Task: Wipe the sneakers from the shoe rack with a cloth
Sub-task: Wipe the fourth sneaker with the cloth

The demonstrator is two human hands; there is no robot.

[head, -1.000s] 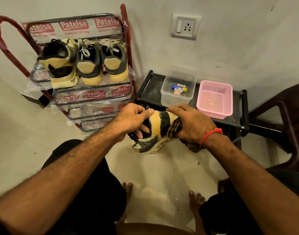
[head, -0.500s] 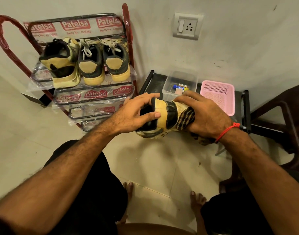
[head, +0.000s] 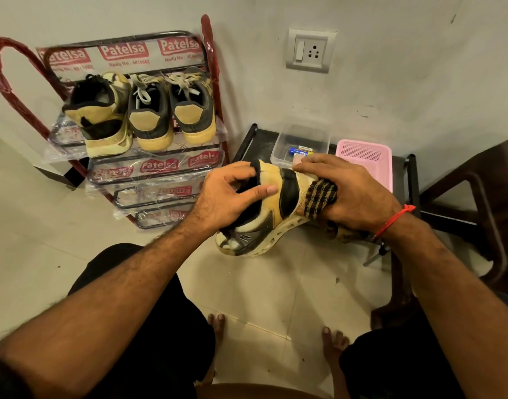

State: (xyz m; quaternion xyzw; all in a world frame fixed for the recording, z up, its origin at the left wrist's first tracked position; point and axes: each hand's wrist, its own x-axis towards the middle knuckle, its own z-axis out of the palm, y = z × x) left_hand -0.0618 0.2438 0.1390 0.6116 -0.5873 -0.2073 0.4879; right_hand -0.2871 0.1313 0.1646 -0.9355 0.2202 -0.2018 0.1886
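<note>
Head view: left hand (head: 229,194) grips sneaker (head: 271,208); right hand (head: 353,194) presses cloth (head: 319,198) onto it.

both hands (head: 226,194) (head: 353,194) curled, gripping

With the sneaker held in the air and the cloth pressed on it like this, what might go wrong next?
1. The left hand grips the sneaker only at its collar, so hard strokes from the right hand may twist it loose.
2. The checked cloth hangs below the right hand and could snag or drop.
3. The clear container sits right behind the hands; a wide stroke may knock it.
</note>
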